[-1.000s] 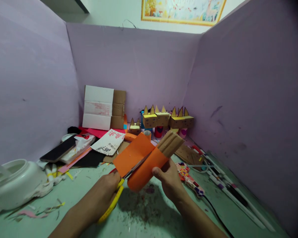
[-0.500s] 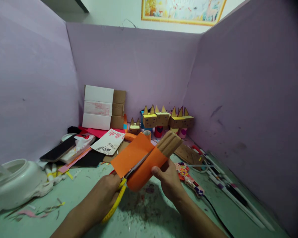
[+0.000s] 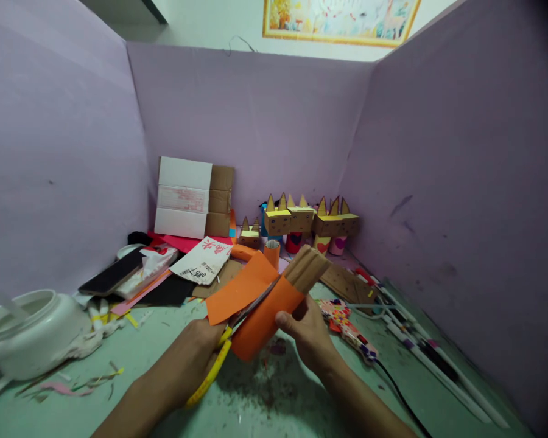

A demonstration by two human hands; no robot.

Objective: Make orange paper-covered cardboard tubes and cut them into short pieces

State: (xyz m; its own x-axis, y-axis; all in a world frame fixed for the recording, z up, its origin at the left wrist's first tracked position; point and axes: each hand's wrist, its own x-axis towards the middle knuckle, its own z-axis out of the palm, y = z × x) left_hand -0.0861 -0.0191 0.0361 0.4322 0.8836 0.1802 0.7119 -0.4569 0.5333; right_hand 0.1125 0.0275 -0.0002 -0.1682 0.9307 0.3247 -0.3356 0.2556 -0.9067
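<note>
My left hand (image 3: pixel 200 350) is closed around the yellow handles of a pair of scissors (image 3: pixel 210 371). Their blades lie along a sheet of orange paper (image 3: pixel 240 292), at the edge of a cardboard roll (image 3: pixel 308 267) that the paper wraps. My right hand (image 3: pixel 308 331) grips that roll from the right, thumb on the orange covering and fingers behind it. Bare ridged cardboard sticks out at the upper end. On the left, the loose part of the paper stands away from the roll as a flap.
Behind stand several cardboard animal heads with ears (image 3: pixel 278 222) and a small orange tube (image 3: pixel 272 250). A glue gun (image 3: pixel 349 328) with a black cord and several markers (image 3: pixel 432 365) lie right. A white pot (image 3: pixel 31 331), a phone (image 3: pixel 112 271) and paper scraps sit left.
The scissors' blades have come closer together, and the orange flap has dropped and separated more from the roll. Both hands stay in nearly the same place.
</note>
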